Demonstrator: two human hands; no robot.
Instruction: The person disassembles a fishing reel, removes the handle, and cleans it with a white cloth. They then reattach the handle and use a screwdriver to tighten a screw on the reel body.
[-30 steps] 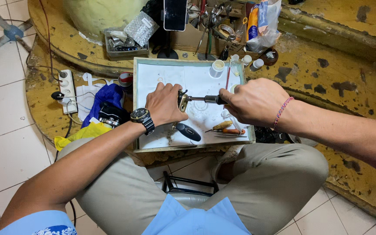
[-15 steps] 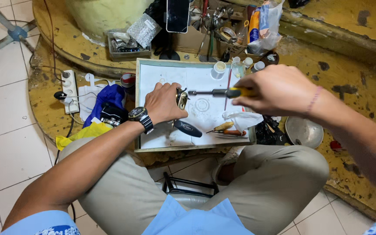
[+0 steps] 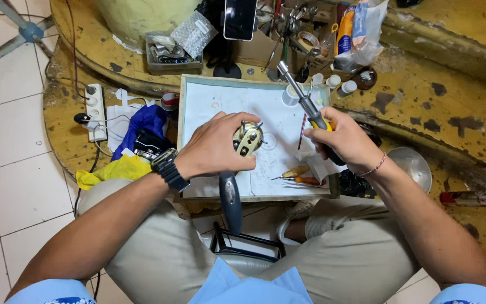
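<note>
Two hands (image 3: pixel 215 143) hold one reel (image 3: pixel 247 138), one screwdriver (image 3: pixel 306 104).

1 head-worn view looks steeply down from close above the lap onto the tray (image 3: pixel 198 95), floor tiles at left, yellow bench (image 3: pixel 451 101) beyond.

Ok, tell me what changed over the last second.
The right hand drew the screwdriver off the metal part and swung it up, so its tip now points away over the tray. The left hand kept its grip on the part; the small tools on the tray stayed put.
</note>
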